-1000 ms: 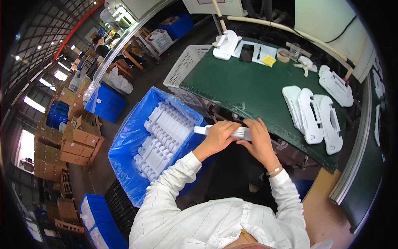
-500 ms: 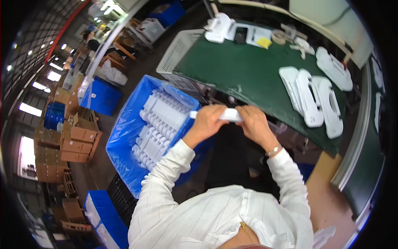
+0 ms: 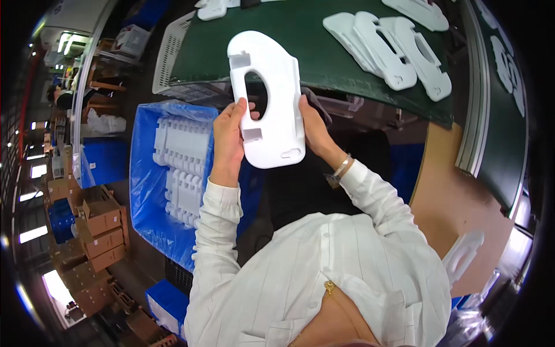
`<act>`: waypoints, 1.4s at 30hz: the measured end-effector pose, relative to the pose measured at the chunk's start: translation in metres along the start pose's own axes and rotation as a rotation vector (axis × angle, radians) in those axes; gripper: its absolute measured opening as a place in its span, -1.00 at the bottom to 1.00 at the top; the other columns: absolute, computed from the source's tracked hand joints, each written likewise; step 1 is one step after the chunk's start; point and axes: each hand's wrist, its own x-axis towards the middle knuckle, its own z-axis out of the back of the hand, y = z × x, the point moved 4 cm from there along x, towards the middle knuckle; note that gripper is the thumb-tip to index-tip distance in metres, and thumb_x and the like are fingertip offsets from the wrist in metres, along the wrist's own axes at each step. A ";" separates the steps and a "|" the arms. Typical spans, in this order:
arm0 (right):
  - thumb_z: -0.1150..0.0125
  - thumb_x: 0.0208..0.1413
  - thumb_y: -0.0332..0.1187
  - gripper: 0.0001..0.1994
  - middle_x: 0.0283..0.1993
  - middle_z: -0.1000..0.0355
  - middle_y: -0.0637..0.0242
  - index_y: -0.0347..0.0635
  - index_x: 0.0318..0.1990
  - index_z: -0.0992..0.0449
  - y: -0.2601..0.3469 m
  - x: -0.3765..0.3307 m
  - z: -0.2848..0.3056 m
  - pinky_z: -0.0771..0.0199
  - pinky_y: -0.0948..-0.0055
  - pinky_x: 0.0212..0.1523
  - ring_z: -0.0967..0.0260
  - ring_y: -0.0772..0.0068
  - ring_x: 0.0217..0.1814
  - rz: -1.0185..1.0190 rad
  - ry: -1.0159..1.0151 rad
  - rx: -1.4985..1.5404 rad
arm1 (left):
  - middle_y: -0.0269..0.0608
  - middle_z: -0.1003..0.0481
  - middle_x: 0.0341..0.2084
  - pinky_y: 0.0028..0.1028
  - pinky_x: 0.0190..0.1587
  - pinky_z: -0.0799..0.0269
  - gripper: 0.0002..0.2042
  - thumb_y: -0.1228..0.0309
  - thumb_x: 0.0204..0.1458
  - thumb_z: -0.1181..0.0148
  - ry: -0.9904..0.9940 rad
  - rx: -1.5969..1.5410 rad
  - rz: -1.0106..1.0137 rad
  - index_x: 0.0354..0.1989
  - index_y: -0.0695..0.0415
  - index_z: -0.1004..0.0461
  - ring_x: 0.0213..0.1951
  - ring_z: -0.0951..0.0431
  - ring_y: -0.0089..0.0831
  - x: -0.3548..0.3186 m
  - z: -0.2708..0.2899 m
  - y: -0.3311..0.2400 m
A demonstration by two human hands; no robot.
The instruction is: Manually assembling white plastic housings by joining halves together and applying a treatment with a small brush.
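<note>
Between my two hands I hold up a white plastic panel (image 3: 281, 98), its broad face turned toward me. It has rounded ends, a large curved opening along its left side and a small slot near the lower end. My left hand (image 3: 230, 130) is closed on the left edge, with fingertips showing through the opening. Along the right edge my right hand (image 3: 315, 127) grips it, thumb in front and the other fingers mostly hidden behind. To the left, a blue-lined bin (image 3: 141, 191) holds rows of similar white parts (image 3: 184, 141).
Several similar white panels (image 3: 384, 55) lie overlapping on the green-topped table (image 3: 277, 29). A white perforated crate (image 3: 171, 55) stands at the table's left end. Farther left are cardboard boxes (image 3: 101, 222) and a blue container (image 3: 107, 162). A brown board (image 3: 439, 185) is at right.
The panel has turned from edge-on to face-on and been raised, now upright between my hands. My left hand has shifted left and up. The whole view has swung, moving the table upward in it.
</note>
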 end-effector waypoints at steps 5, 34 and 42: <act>0.26 0.27 0.16 -0.33 -0.05 -0.44 0.20 -0.37 0.12 -0.33 -0.003 -0.007 0.017 -0.44 0.47 -0.04 -0.43 0.48 -0.09 -0.136 -0.141 -0.058 | -0.11 -0.52 -0.31 -0.39 -0.24 -0.53 -0.66 0.20 0.18 -0.08 0.088 -0.256 0.095 -0.13 0.30 -0.42 -0.33 -0.56 -0.39 -0.007 -0.023 0.003; 0.31 0.32 0.09 -0.38 0.11 -0.37 0.20 -0.31 0.23 -0.24 0.035 -0.046 0.094 -0.35 0.48 0.10 -0.37 0.43 0.05 -0.064 0.047 0.005 | -0.33 -0.35 -0.59 -0.45 -0.43 -0.36 -0.45 -0.23 0.05 0.02 0.575 -0.702 0.472 -0.29 0.10 -0.37 -0.57 -0.35 -0.45 0.003 -0.131 0.044; -0.01 0.19 0.06 -0.46 -0.05 -0.36 -0.02 -0.32 0.00 -0.34 0.130 -0.211 0.139 -0.33 0.26 0.05 -0.36 -0.01 -0.02 0.248 -0.663 -0.796 | -0.51 -0.19 -0.77 -0.58 -0.60 -0.18 -0.43 -0.33 -0.13 -0.06 0.812 -0.397 0.507 -0.58 -0.01 -0.30 -0.70 -0.18 -0.61 -0.080 -0.241 0.074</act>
